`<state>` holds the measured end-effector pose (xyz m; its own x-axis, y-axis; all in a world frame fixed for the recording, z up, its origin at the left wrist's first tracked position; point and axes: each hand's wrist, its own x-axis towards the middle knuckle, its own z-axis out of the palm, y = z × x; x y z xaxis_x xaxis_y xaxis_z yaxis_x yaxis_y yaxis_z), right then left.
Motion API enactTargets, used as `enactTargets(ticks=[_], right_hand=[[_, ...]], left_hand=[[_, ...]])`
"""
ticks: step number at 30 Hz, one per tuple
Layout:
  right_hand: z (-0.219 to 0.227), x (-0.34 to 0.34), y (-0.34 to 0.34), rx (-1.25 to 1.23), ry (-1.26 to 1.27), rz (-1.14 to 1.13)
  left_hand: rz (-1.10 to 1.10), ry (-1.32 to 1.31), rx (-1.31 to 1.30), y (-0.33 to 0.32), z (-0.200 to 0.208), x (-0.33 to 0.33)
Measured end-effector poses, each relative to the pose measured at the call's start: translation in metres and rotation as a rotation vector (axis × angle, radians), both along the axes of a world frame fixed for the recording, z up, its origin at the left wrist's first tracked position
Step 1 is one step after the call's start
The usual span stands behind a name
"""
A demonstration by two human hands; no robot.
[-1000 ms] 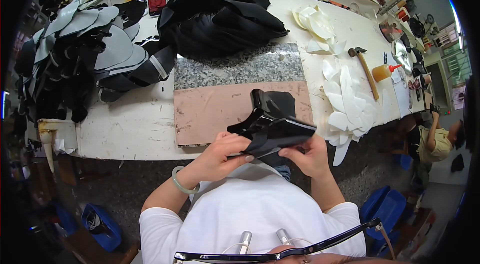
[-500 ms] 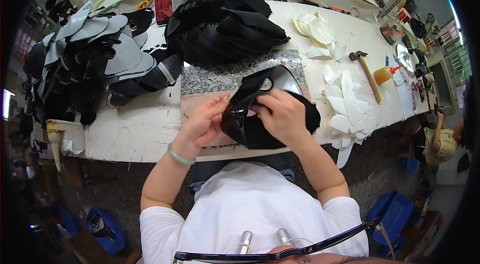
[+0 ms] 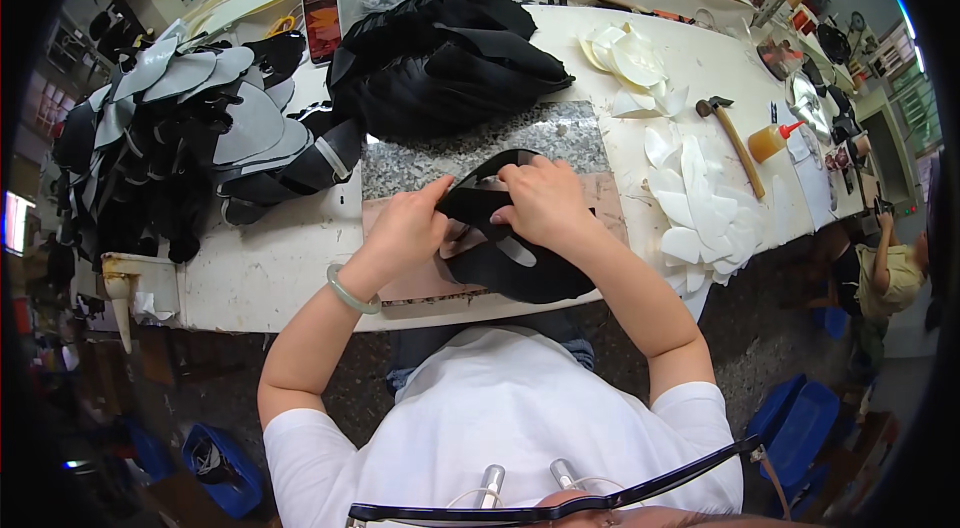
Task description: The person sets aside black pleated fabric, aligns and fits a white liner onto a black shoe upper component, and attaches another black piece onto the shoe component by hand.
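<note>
A black shoe upper (image 3: 545,273), soft and curved with cut-out openings, is held over the board at the table's near edge. My left hand (image 3: 404,230) pinches its left edge between thumb and fingers. On its upper right part, my right hand (image 3: 545,198) grips the material with curled fingers. Beneath lies a pinkish board (image 3: 395,288), and behind that a speckled stone slab (image 3: 410,163). A large heap of black uppers (image 3: 450,63) rests just beyond the slab.
Grey-and-black shoe pieces (image 3: 250,123) are piled at left, beside a phone (image 3: 321,25). White shaped pieces (image 3: 700,208), a hammer (image 3: 738,148) and a red-tipped glue bottle (image 3: 772,141) lie at right. Another person (image 3: 885,273) is at far right.
The upper has been turned and lowered toward the board. My left hand has turned over to hold its upper left edge, and my right hand has shifted its grip toward the far edge.
</note>
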<state>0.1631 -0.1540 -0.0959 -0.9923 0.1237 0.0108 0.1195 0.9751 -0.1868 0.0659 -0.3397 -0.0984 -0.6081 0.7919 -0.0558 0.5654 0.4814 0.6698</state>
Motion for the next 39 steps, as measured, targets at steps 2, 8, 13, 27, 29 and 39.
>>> enactTargets(ticks=[2, 8, 13, 27, 29, 39], right_hand=[[0.007, -0.004, 0.001, 0.008, -0.063, 0.031], [-0.008, -0.001, 0.000, 0.009, 0.293, 0.219], [-0.004, 0.005, -0.002, 0.058, 0.400, 0.349], [0.015, 0.042, -0.054, -0.144, 0.148, 0.318], [0.013, 0.047, -0.059, -0.138, 0.151, 0.317], [0.010, 0.061, -0.023, -0.026, 0.242, 0.366]], left_hand=[[-0.047, 0.084, -0.099, 0.002, 0.000, -0.002], [-0.204, 0.113, -0.169, 0.030, 0.019, -0.029], [-0.333, -0.268, 0.029, 0.071, 0.023, -0.071], [-0.317, 0.332, -0.141, 0.119, -0.014, -0.041], [-0.110, 0.439, -0.175, 0.112, -0.020, -0.044], [-0.702, 0.087, -0.181, 0.101, 0.022, -0.037]])
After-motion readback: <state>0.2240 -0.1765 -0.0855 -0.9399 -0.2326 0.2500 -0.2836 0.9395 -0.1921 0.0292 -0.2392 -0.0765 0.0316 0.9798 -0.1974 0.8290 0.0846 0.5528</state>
